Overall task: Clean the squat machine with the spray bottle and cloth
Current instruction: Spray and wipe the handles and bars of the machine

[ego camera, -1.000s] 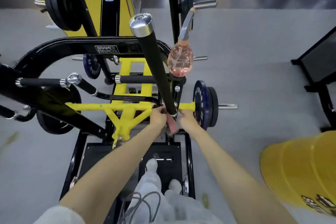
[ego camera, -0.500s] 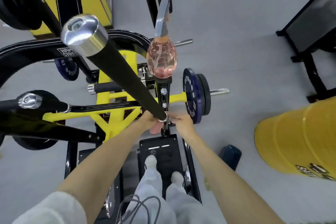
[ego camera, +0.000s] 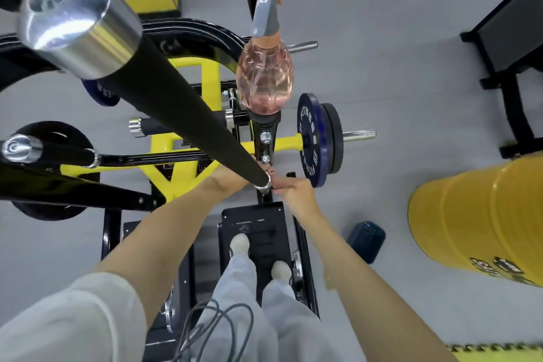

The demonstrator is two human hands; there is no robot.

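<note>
Head view: the left grip [ego camera: 233,179] and right grip [ego camera: 293,189] meet at the lower end of the squat machine's [ego camera: 161,156] black handle bar [ego camera: 188,109]. I cannot tell whether either is clamped on anything. The spray bottle [ego camera: 264,82], clear pink with a grey trigger, stands on a post right of that bar, apart from both grips.

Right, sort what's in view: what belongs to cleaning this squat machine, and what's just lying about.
For the job:
- spray bottle, perched on the squat machine
- black handle bar
- left hand and right hand at the bar's base
- cloth: not plainly visible

Lying about:
- yellow barrel
- dark blue object on the floor
- black stand
</note>
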